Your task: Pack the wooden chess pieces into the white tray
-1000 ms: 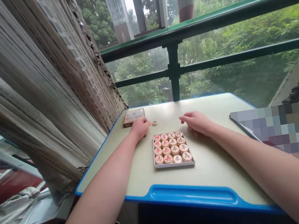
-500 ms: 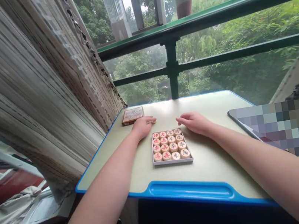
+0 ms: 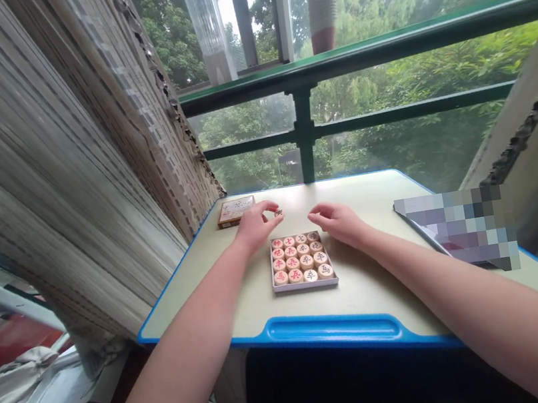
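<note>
A shallow white tray (image 3: 273,275) holds several round wooden chess pieces with red and black characters, packed in rows. My left hand (image 3: 254,226) is just behind the tray's far left corner. Its thumb and fingers are pinched on a single loose chess piece (image 3: 279,212), raised slightly off the table. My right hand (image 3: 336,220) rests palm down by the tray's far right corner, with its fingers loosely stretched to the left and nothing in them.
The pale desk (image 3: 378,293) has a blue rim and a blue groove along its near edge. A flat brown box (image 3: 235,210) lies at the far left corner. A blurred-out item (image 3: 455,231) sits at the right. Curtains hang on the left, and a green window rail runs behind.
My left hand moved right to the loose piece, covered it, and now pinches it. My right hand has shifted a little to the left.
</note>
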Motion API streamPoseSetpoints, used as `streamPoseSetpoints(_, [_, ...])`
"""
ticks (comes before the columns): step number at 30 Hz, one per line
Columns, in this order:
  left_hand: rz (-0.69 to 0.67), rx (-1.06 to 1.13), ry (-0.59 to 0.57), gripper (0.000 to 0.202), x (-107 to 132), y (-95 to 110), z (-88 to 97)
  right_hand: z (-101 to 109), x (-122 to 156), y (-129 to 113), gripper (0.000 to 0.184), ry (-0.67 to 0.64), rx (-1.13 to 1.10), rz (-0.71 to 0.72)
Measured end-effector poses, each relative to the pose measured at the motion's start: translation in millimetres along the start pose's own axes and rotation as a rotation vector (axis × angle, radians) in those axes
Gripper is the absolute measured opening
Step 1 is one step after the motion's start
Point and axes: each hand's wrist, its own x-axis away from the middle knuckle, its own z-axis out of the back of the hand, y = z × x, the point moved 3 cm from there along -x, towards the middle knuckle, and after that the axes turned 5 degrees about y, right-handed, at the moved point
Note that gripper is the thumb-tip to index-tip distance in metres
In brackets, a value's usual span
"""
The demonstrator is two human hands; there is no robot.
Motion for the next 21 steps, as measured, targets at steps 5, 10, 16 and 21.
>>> streamPoseSetpoints(5, [-0.125,0.064,-0.004,0.029,10.8,31.2,-1.4,-0.4,0.8,-4.7,0.032,-0.004,-0.063,0.03])
streamPoseSetpoints(10, [-0.104,0.077,-0.031,0.029,13.6,35.4,-3.6,1.3,3.6,-7.1,0.027,0.004,0.058,0.145])
streamPoseSetpoints(16, [-0.049,0.13,-0.041,0.031,13.2,34.5,-2.2,-0.6,5.1,-9.8,0.027,0.015,0.101,0.247])
streamPoseSetpoints(21, [0.072,0.235,-0.143,0.039,15.4,34.5,-5.1,-1.5,6.5,-12.0,0.026,0.065,0.212,0.419])
